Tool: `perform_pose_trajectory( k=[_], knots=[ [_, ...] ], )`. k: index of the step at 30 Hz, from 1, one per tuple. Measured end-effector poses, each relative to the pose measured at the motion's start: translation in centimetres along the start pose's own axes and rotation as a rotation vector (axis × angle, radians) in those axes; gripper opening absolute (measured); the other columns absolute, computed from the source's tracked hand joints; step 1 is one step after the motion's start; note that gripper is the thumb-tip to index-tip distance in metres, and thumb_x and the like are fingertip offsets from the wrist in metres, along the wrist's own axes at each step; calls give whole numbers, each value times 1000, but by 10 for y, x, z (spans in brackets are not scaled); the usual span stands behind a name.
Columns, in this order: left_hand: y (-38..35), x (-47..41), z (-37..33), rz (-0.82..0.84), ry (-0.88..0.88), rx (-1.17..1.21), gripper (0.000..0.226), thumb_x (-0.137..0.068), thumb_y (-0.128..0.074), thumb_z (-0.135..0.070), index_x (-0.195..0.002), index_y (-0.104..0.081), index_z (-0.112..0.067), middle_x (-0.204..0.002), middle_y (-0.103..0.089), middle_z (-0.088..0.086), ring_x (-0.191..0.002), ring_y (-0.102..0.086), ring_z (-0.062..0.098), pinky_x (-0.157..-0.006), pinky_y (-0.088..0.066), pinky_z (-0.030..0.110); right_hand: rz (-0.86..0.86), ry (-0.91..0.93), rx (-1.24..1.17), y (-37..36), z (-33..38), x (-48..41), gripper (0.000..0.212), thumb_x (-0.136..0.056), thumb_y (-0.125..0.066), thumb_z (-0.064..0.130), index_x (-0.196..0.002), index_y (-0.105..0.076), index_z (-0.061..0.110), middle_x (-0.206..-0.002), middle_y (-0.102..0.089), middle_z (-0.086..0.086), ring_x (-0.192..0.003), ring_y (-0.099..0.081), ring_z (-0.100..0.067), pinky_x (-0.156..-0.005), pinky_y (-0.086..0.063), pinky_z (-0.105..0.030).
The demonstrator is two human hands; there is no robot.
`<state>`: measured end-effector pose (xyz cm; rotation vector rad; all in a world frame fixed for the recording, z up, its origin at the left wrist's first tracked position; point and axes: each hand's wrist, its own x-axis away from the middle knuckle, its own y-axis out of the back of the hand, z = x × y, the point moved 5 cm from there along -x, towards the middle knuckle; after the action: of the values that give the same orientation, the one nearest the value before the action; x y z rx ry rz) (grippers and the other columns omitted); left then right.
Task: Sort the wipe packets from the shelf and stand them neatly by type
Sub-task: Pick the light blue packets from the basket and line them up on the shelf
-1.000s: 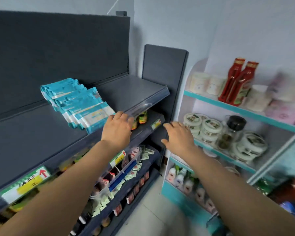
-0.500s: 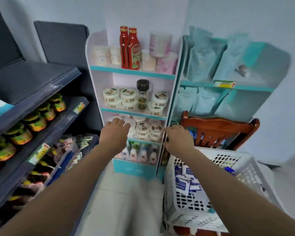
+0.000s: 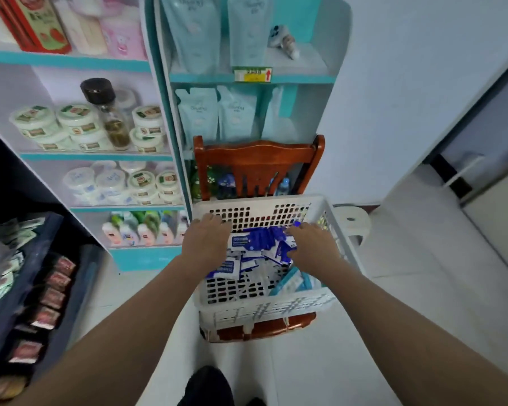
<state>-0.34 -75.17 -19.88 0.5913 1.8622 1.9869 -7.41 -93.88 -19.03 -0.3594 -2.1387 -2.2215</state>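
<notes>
blue-and-white wipe packets are lying jumbled in the white basket on the chair, left hand and right hand spreading open and empty over them; likely light, floppy and slick, they are calling for an edge pinch

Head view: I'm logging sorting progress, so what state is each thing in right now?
white basket, sits on the chair seat, partly filled.
dark blue packets, lying jumbled in the basket, not standing.
light teal packets, lying in the basket's near right corner.
left hand, palm down over the packets, fingers relaxed.
right hand, palm down over the packets, fingers spread.
wooden chair, upright, carrying the basket.
black-capped jar, upright, cap on.
</notes>
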Motion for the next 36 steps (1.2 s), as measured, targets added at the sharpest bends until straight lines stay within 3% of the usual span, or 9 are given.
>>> perform_pose_trajectory(
  k=[4, 9, 16, 19, 22, 27, 32, 36],
  knots=[
    [-24, -28, -49, 85, -83, 26, 30, -90, -57, -21, -119, -56, -20, -121, -57, 1, -116, -48, 21, -98, -40, 37, 50, -70, 5, -26, -45, -3, 40, -88, -61, 29, -127, -53, 20, -123, -58, -4, -115, -51, -25, -94, -47, -38],
    [-66, -71, -92, 212, -182, 19, 27, -93, -51, -23, -120, -54, -20, -122, -55, 3, -115, -49, 22, -93, -42, 37, 172, -164, 21, -62, -90, -20, 42, -87, -64, 34, -126, -54, 23, -121, -59, -4, -112, -53, -24, -91, -50, -37],
    [-129, -117, -133, 401, -246, 64, 27, -90, -53, -10, -117, -56, -14, -110, -58, 8, -101, -55, 25, -72, -42, 35, 340, -238, 7, -122, -138, -49, 42, -86, -63, 33, -126, -55, 22, -124, -60, -6, -115, -53, -26, -92, -49, -36],
    [-154, -126, -147, 467, -253, 114, 28, -90, -53, -13, -117, -57, -14, -112, -58, 7, -105, -54, 25, -81, -47, 35, 420, -270, -27, -151, -153, -57, 40, -87, -61, 31, -125, -54, 20, -122, -59, -6, -112, -54, -27, -90, -50, -38],
    [-185, -132, -159, 547, -223, 160, 31, -90, -56, -15, -121, -56, -16, -116, -56, 7, -110, -51, 25, -86, -45, 36, 513, -290, -66, -180, -167, -67, 37, -88, -60, 32, -122, -54, 18, -118, -59, -6, -108, -56, -27, -88, -51, -41],
    [-241, -141, -179, 647, -174, 185, 27, -91, -56, -17, -117, -58, -17, -105, -59, 5, -99, -55, 23, -71, -40, 33, 608, -323, -207, -230, -188, -94, 34, -89, -59, 32, -117, -56, 14, -108, -59, -7, -97, -60, -27, -84, -54, -42],
    [-302, -143, -199, 780, -66, 238, 31, -91, -57, -25, -120, -56, -15, -111, -57, 7, -104, -55, 25, -77, -44, 35, 660, -412, -406, -283, -202, -117, 41, -90, -57, 28, -126, -50, 9, -122, -54, -14, -109, -56, -32, -87, -52, -39],
    [-345, -140, -207, 865, 96, 404, 40, -88, -59, -28, -124, -50, -15, -117, -56, 8, -107, -55, 26, -84, -49, 38, 722, -513, -451, -325, -203, -125, 58, -90, -57, 23, -139, -31, 5, -136, -41, -18, -123, -46, -34, -98, -43, -40]
  ],
)
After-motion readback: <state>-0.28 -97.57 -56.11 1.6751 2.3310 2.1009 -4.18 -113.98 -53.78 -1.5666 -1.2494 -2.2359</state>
